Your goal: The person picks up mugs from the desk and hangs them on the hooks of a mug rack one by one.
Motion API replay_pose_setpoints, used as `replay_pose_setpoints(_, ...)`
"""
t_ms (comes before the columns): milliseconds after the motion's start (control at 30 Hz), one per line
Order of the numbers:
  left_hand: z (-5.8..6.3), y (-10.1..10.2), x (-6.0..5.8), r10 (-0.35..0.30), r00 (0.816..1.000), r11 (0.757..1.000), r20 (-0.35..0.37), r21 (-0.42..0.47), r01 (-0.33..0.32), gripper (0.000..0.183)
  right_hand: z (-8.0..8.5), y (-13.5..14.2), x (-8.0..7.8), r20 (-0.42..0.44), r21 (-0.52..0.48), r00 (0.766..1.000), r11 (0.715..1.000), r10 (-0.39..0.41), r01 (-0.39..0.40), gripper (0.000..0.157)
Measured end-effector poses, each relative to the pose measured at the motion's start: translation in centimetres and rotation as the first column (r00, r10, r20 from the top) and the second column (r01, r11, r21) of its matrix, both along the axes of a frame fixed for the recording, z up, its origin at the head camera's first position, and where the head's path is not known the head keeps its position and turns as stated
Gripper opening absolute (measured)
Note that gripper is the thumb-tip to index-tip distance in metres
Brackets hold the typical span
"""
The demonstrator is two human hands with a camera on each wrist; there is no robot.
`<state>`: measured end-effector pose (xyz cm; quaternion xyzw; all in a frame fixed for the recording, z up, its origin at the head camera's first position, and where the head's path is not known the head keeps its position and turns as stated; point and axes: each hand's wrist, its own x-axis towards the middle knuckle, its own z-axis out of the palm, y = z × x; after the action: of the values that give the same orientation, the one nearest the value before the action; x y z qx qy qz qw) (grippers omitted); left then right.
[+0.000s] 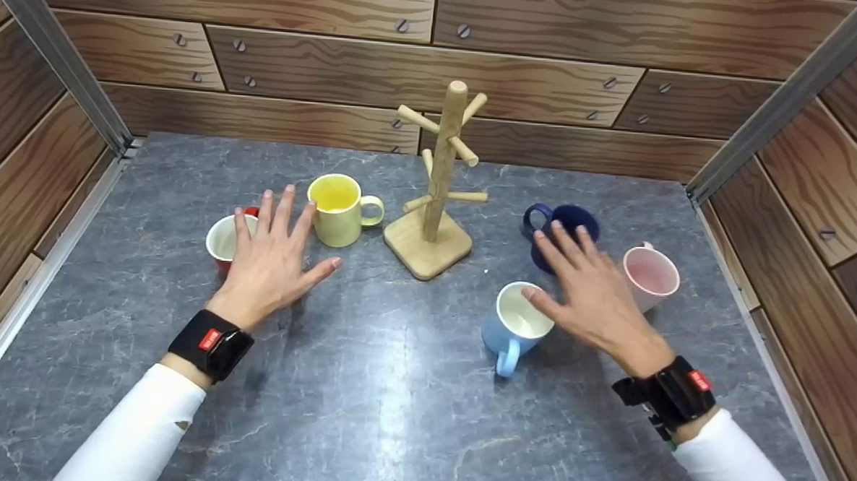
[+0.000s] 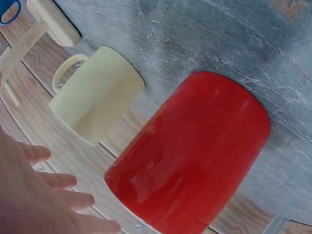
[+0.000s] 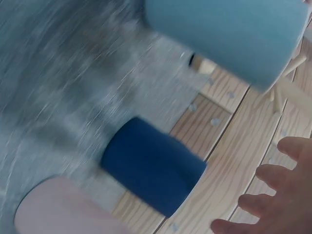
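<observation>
My left hand (image 1: 267, 264), fingers spread and straight, hovers over the red mug (image 2: 190, 151), whose white inside shows in the head view. Just right of its fingertips stands a yellow mug (image 1: 339, 218), handle to the right. My right hand (image 1: 594, 295) is spread flat above a group of mugs, holding nothing. Its thumb overlaps the rim of the light blue mug (image 1: 505, 334), and its fingertips overlap the dark blue mug (image 3: 153, 165). To the right of that hand is a pink mug (image 1: 651, 272). All the mugs stand upright.
A wooden mug tree (image 1: 428, 244) with several bare pegs stands at the back centre of the grey marbled table (image 1: 363, 411). Wood-patterned walls (image 1: 320, 62) close off the back and both sides, with metal posts (image 1: 789, 104) at the corners.
</observation>
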<state>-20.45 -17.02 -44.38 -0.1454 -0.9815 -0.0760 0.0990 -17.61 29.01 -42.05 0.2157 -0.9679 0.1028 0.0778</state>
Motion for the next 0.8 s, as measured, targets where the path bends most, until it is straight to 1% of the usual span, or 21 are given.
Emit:
replay_pose_setpoints(67, 0.0, 0.0, 0.0, 0.0, 1.0, 1.0, 0.002, -0.004, 0.0, 0.097, -0.1, -0.7, 0.2, 0.031, 0.002, 0.999, 1.0, 0.02, -0.02, 0.085)
replay_pose_setpoints(133, 0.0, 0.0, 0.0, 0.0, 1.0, 1.0, 0.005, -0.005, 0.0, 0.097, -0.2, -1.3, 0.4, 0.082, -0.008, 0.996, 0.999, 0.037, -0.037, 0.088)
replay_pose_setpoints(233, 0.1, 0.0, 0.0, 0.003, 1.0, 1.0, 0.004, -0.005, -0.003, 0.097, -0.3, -2.1, 0.7, 0.161, -0.035, 0.986, 0.998, 0.052, -0.047, 0.09)
replay_pose_setpoints(367, 0.1, 0.0, 0.0, 0.009, 1.0, 1.0, 0.008, -0.003, -0.009, 0.098, -0.5, -3.1, 1.2, 0.224, -0.045, 0.973, 0.998, 0.06, -0.051, 0.094)
replay_pose_setpoints(500, 0.2, 0.0, 0.1, 0.009, 1.0, 1.0, 0.015, 0.004, -0.009, 0.098, -0.7, -3.8, 1.4, 0.239, -0.006, 0.968, 0.997, 0.073, -0.073, 0.097)
replay_pose_setpoints(600, 0.3, -0.1, 0.1, 0.009, 1.0, 1.0, 0.022, 0.005, -0.009, 0.098, -0.8, -4.1, 1.5, 0.228, 0.019, 0.97, 0.995, 0.089, -0.096, 0.096)
replay_pose_setpoints(700, 0.3, -0.1, 0.2, 0.007, 1.0, 1.0, 0.027, 0.004, -0.007, 0.098, -0.8, -4.4, 1.4, 0.213, 0.031, 0.972, 0.994, 0.096, -0.105, 0.091)
replay_pose_setpoints(800, 0.2, -0.1, 0.3, 0.006, 1.0, 1.0, 0.025, 0.005, -0.006, 0.098, -0.9, -4.6, 1.4, 0.205, 0.042, 0.974, 0.993, 0.097, -0.108, 0.08)
